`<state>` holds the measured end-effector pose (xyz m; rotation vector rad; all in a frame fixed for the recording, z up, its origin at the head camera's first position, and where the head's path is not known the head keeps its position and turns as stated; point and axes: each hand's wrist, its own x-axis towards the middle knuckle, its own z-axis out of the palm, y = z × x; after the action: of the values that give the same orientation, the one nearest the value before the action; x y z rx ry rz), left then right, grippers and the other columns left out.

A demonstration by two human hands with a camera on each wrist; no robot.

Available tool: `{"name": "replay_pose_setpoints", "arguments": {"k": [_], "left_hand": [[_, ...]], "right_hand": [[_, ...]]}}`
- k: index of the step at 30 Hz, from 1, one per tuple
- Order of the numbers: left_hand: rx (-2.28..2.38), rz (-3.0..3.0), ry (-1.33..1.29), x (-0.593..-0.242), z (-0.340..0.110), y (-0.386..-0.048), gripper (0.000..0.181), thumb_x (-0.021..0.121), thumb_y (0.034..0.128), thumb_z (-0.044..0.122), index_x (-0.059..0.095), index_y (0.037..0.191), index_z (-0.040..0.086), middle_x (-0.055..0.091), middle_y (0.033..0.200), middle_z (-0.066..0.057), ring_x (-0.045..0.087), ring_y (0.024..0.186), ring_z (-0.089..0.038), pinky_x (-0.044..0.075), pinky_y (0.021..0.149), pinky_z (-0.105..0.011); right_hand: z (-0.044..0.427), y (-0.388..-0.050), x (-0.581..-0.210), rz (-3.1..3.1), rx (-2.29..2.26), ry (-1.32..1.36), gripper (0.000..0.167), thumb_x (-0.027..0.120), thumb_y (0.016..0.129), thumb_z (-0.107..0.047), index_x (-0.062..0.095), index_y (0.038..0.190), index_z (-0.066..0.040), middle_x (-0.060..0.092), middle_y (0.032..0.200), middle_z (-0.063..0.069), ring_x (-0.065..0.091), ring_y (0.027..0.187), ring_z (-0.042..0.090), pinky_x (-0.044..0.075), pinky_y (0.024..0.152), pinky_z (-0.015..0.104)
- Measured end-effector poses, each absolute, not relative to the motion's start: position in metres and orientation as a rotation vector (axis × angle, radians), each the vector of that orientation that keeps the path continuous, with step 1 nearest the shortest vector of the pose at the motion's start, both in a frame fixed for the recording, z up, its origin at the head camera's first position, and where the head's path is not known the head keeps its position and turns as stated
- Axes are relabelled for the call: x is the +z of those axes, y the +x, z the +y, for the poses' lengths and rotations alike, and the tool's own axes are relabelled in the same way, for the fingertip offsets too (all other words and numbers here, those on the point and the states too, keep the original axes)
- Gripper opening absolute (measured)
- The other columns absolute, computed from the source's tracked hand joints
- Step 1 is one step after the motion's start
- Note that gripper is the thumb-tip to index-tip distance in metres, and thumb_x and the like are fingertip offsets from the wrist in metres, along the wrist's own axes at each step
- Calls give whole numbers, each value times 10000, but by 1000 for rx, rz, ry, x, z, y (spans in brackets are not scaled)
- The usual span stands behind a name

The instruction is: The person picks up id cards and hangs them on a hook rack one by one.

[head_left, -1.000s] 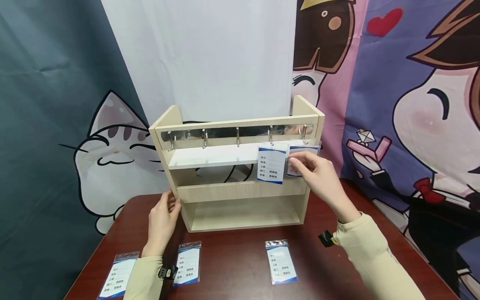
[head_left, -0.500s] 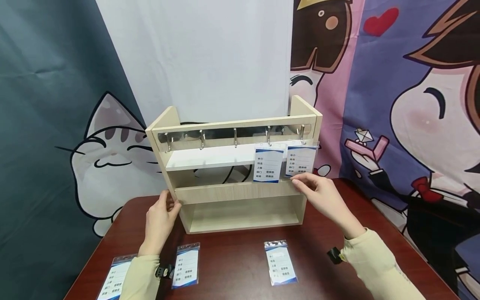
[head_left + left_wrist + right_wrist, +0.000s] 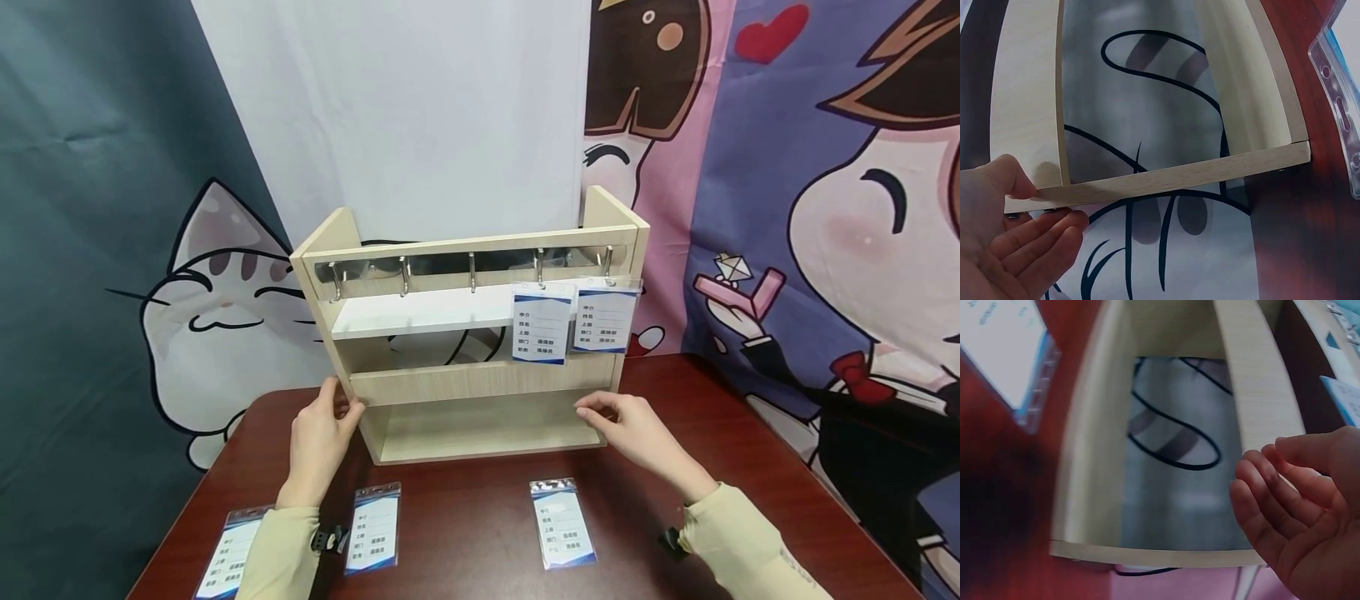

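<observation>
Along the shelf (image 3: 480, 383), two badges (image 3: 542, 327) hang from the right hooks (image 3: 607, 260) above the right hand (image 3: 633, 433), its grip loosely curled, while the left hand (image 3: 317, 440) clamps its grip on the left side.

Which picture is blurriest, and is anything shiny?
Right wrist view: blurriest, with the wooden shelf and upper-left badge smeary; left wrist view: dim, but the left hand looks clearer; head view: brightest, with shiny reflections on the metal strip.
</observation>
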<state>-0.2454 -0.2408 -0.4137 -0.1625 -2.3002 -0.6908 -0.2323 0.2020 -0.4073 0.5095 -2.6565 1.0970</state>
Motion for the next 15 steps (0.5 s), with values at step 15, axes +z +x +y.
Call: {"name": "replay_pose_setpoints", "arguments": {"k": [15], "left_hand": [[-694, -2320, -163, -414, -241, -246, 268, 697, 907, 112, 579, 1128, 18, 727, 856, -197, 719, 752, -337, 564, 631, -526]], "right_hand": [[207, -228, -461, -2806, 1057, 640, 160, 722, 925, -145, 741, 1044, -40, 704, 890, -70, 622, 810, 71, 526, 737, 302]]}}
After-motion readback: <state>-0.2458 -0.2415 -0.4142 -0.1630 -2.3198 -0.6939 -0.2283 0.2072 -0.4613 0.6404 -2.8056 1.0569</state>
